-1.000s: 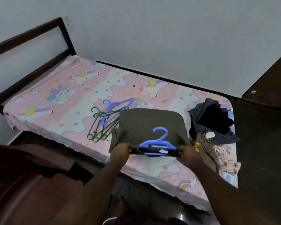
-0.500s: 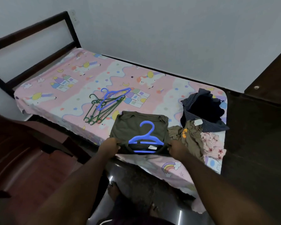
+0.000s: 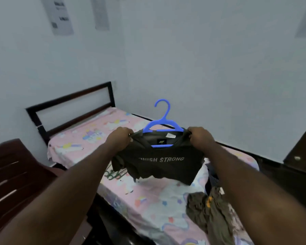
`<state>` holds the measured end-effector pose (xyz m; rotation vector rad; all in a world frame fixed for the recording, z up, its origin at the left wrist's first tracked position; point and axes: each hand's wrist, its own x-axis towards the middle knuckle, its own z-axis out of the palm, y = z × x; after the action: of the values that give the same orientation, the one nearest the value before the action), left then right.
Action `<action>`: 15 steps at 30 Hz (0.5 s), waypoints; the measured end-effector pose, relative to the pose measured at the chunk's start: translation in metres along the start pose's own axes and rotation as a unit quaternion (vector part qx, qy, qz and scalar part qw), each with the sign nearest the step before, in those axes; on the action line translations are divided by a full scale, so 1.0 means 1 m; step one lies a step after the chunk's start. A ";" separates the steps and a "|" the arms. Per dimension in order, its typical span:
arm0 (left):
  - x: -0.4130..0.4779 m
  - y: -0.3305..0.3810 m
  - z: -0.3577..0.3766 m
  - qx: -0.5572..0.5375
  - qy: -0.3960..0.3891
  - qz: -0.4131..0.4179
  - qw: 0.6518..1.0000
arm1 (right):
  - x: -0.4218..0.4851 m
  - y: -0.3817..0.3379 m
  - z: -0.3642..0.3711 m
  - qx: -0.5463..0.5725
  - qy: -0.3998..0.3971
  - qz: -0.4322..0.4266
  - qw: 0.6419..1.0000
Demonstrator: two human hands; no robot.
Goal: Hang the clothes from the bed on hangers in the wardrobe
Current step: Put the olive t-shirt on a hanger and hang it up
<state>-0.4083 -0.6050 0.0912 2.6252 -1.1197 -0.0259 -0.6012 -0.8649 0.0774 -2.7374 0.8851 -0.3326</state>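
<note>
Above the pink bed [image 3: 88,138], left hand [image 3: 119,138] and right hand [image 3: 200,137] pinch the shoulders of the tee [image 3: 159,165], blue hanger [image 3: 162,122] already in. Next up, wardrobe, probably 3 o'clock.

— Bright?
— Dim, cool, even light; the wall [image 3: 219,68] looks bluish-grey, shadows faint.
— Sharp?
— Soft all over; the papers [image 3: 60,16] on it smear, and the edges bend from the wide lens.

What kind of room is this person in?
Most likely a bedroom, perhaps a child's: a bed with a dark headboard and pink cartoon sheet, loose clothes lying on it, and a T-shirt on a blue hanger.
</note>
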 end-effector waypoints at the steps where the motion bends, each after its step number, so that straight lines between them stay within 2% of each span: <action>1: -0.002 -0.001 -0.015 0.006 0.012 -0.001 1.000 | 0.008 -0.008 -0.012 -0.005 0.010 -0.011 1.000; 8: -0.054 -0.040 -0.105 0.056 0.026 -0.038 0.997 | 0.024 -0.103 -0.061 -0.040 0.043 -0.122 0.991; 15: -0.161 -0.116 -0.171 0.090 0.025 -0.136 0.986 | -0.007 -0.231 -0.045 -0.031 0.049 -0.220 0.974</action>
<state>-0.4175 -0.3713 0.2088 2.9039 -0.7737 0.0877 -0.4948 -0.6861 0.1883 -2.9797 0.3016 -0.5317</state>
